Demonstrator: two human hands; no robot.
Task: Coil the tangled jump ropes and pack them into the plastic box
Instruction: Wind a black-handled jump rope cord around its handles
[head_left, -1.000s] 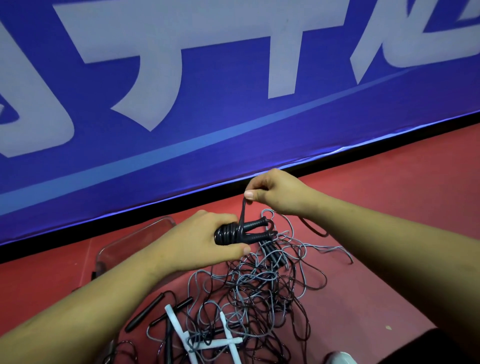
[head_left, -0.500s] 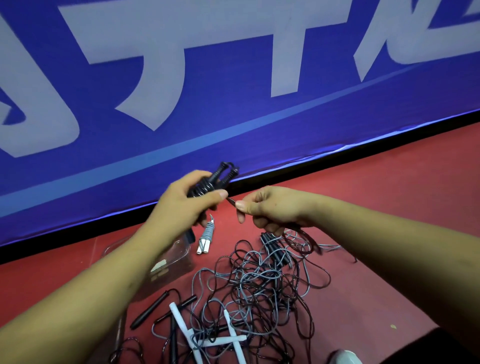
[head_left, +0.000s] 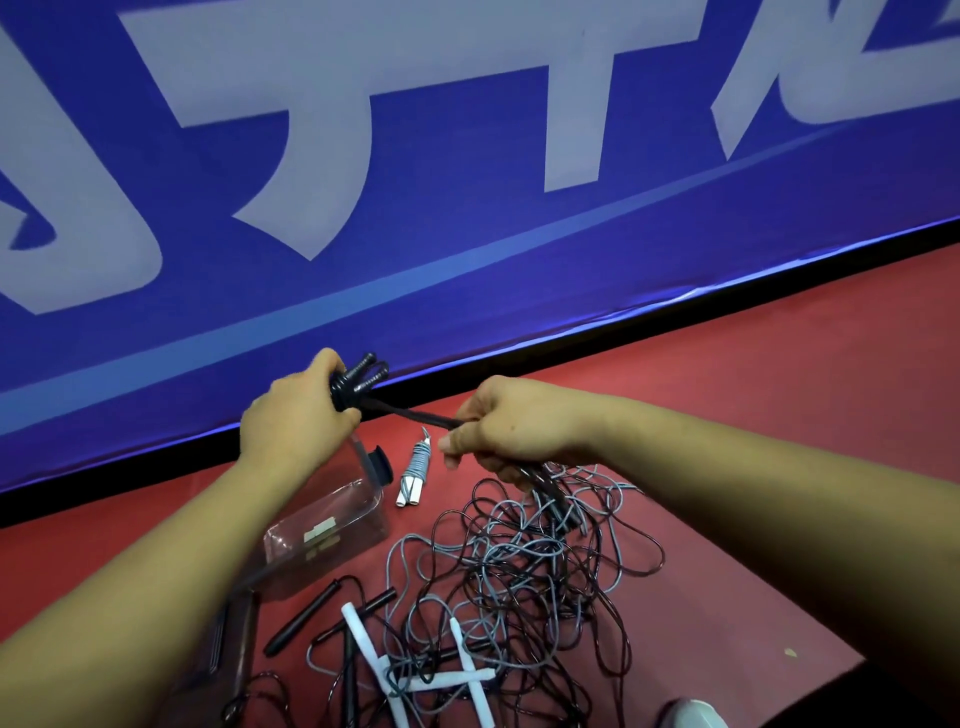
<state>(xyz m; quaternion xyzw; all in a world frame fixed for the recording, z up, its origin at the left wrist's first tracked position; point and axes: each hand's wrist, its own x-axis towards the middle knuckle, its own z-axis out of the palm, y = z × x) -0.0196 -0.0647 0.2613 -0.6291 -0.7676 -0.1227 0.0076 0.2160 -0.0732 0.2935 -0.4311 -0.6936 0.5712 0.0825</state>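
Head view, left hand: we see the left hand (head_left: 298, 421) raised above the floor. Its fingers and thumb are curled tight round a black jump rope (head_left: 358, 382) wound into a thick coil about its two ribbed black handles, whose tips stick out past the knuckles.
Head view, right hand: the right hand (head_left: 511, 428) pinches the loose black cord (head_left: 415, 415) between its thumb and curled fingers. We see that cord run taut from the coil to the pinch, and more dark strands trail from under the palm into the heap.
Tangle: a heap of thin black and grey cords (head_left: 519, 571) lies on the red floor (head_left: 753, 415) below the right hand, its loops crossing every way.
Loose handles: flat white handles (head_left: 363, 642) and slim black handles (head_left: 306, 618) lie at the heap's near left edge, with cords draped over them.
Wound rope: a grey rope wrapped round white handles (head_left: 414, 475) lies on the floor just beside the box.
Box: the clear plastic box (head_left: 337, 525) sits on the floor under the left forearm, left of the heap. We cannot tell what the dark rounded object (head_left: 379, 464) at its far corner is.
Backdrop: a blue banner with large white characters (head_left: 467, 234) stands along the floor's far edge.
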